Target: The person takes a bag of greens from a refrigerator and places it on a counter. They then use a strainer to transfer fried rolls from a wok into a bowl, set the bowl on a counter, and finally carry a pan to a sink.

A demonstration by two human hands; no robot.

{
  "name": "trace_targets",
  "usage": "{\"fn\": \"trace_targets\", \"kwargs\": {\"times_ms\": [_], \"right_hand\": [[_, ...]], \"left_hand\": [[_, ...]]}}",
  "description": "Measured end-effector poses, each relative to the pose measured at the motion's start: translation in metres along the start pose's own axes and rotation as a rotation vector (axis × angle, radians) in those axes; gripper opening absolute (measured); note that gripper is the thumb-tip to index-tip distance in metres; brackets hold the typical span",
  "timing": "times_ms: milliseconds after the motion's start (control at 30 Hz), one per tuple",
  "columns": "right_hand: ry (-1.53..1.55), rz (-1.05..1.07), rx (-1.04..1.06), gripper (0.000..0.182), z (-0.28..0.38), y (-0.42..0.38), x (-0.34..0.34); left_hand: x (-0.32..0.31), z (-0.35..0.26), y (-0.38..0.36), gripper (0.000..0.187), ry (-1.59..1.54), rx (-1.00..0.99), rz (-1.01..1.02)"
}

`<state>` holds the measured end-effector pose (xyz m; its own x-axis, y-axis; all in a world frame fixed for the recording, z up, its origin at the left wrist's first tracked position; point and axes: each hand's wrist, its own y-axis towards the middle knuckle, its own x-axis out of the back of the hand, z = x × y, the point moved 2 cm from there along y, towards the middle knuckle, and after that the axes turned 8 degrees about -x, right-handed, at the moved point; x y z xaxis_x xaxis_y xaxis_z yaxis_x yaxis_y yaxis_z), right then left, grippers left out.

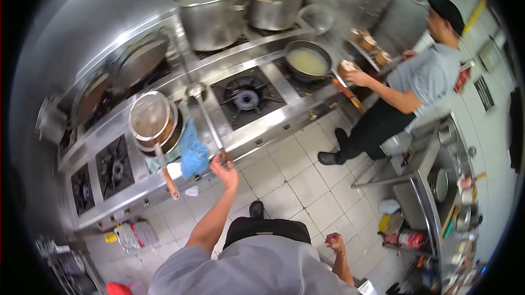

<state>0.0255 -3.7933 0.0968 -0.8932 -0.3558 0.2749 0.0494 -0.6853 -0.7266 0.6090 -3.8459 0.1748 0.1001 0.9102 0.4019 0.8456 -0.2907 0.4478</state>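
Note:
My left hand (224, 172) reaches to the front edge of the stove, its fingers apart, right at the brown grip of a long-handled ladle (210, 123). The ladle lies across the stove top, bowl end toward the back. Left of that hand hangs a blue cloth (194, 152), beside a pot holding a strainer (149, 113) whose wooden handle juts over the front edge. At my right side, my right hand (334, 242) is held low with curled fingers and nothing showing in it.
A co-worker (421, 84) stands at the right end of the stove, a hand near a pan of pale liquid (307, 62). Two large stockpots (212, 19) occupy the back burners. Behind the co-worker is a metal shelf unit (421, 185). A plastic-wrapped package (136, 236) lies on the floor.

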Motion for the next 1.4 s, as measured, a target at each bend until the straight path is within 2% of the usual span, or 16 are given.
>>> {"fn": "trace_targets", "kwargs": {"times_ms": [33,133,200,367,533,600,633,767,833,967,1033,1067,1133,1167,1300,1400], "right_hand": [[-0.018,-0.030,0.010,0.018,-0.014,0.007,0.005],[-0.066,-0.164,0.094,0.017,-0.037,-0.005,0.010],[-0.057,-0.262,0.213,0.017,-0.065,-0.003,0.015],[-0.074,-0.476,-0.027,0.018,-0.018,-0.077,0.028],[0.010,-0.619,0.004,0.019,-0.056,-0.107,0.049],[0.060,-0.637,0.064,0.018,-0.081,-0.109,0.056],[0.111,-0.594,-0.053,0.016,-0.096,-0.107,0.057],[0.277,-0.620,-0.018,0.020,-0.170,-0.106,0.049],[0.584,-0.465,-0.245,0.020,-0.198,-0.112,0.039],[1.106,-0.472,-0.299,0.024,-0.243,-0.135,0.004],[1.138,-0.514,-0.345,0.029,-0.288,-0.144,-0.023],[0.963,-0.608,-0.435,0.032,-0.273,-0.156,-0.031],[0.753,-0.522,-0.421,0.030,-0.260,-0.166,-0.052],[1.070,-0.545,-0.490,0.030,-0.261,-0.164,-0.073],[1.020,-0.699,-0.460,0.030,-0.170,-0.180,-0.114],[0.851,-0.737,-0.335,0.027,-0.148,-0.171,-0.152]], "left_hand": [[0.008,-0.021,0.008,0.043,-0.009,-0.074,0.054],[0.011,-0.059,-0.006,0.040,-0.264,-0.017,0.290],[-0.002,-0.066,-0.029,0.038,-0.246,-0.157,0.504],[-0.054,-0.101,-0.112,0.033,-0.338,-0.147,1.050],[-0.098,-0.141,-0.191,0.021,-0.408,-0.199,1.293],[-0.116,-0.158,-0.207,0.015,-0.488,-0.201,1.316],[-0.128,-0.166,-0.212,0.012,-0.525,-0.171,1.319],[-0.187,-0.214,-0.186,0.007,-0.592,-0.123,1.270],[-0.230,-0.236,-0.163,0.009,-0.604,0.213,1.305],[-0.318,-0.272,-0.114,0.029,-0.765,0.605,1.193],[-0.355,-0.289,-0.088,0.044,-0.811,0.797,1.137],[-0.371,-0.296,-0.075,0.047,-0.834,0.830,1.102],[-0.398,-0.306,-0.056,0.053,-0.870,0.896,1.046],[-0.412,-0.308,-0.048,0.054,-0.898,0.916,1.046],[-0.451,-0.313,-0.023,0.056,-1.054,0.946,1.115],[-0.446,-0.332,-0.005,0.015,-1.234,0.997,1.211]]}}
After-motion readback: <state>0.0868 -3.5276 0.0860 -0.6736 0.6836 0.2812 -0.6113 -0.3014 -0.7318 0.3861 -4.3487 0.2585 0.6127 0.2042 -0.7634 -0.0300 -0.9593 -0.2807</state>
